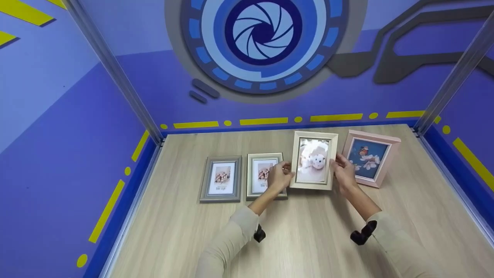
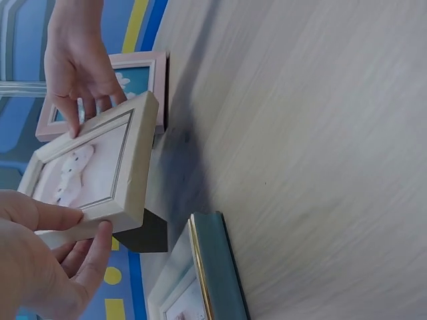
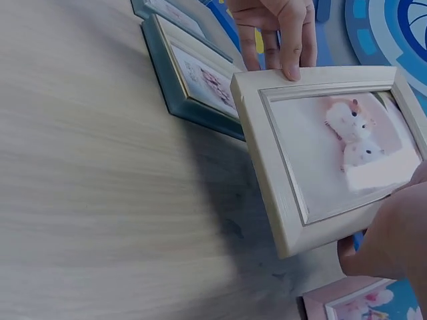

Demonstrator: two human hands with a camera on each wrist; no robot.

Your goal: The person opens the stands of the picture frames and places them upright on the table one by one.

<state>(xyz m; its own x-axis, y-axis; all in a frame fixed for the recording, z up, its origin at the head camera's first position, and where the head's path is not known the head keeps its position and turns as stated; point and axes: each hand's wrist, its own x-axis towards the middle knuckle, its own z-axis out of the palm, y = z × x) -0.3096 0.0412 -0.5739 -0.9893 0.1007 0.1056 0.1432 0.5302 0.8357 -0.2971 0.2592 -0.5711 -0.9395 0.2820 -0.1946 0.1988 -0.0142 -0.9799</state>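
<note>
A cream picture frame [image 1: 334,143] with a photo of small white animals is held upright between both hands, tilted back a little. My left hand [image 1: 279,177] grips its left edge, thumb on the front and fingers behind, as the left wrist view shows. On the opposite edge, my right hand [image 1: 344,172] pinches it the same way. Behind the cream frame a dark stand [image 2: 143,233] sticks out. Close by the right hand, a pink picture frame [image 1: 390,156] with a butterfly and blossoms stands leaning back. The left hand partly covers a champagne-coloured picture frame [image 1: 266,156].
A grey picture frame [image 1: 205,181] lies farther left on the wooden table [image 1: 301,239], beside the champagne one. Purple-blue panels [image 1: 247,108] wall the table at the back and both sides, with metal posts [image 1: 127,85] at the corners.
</note>
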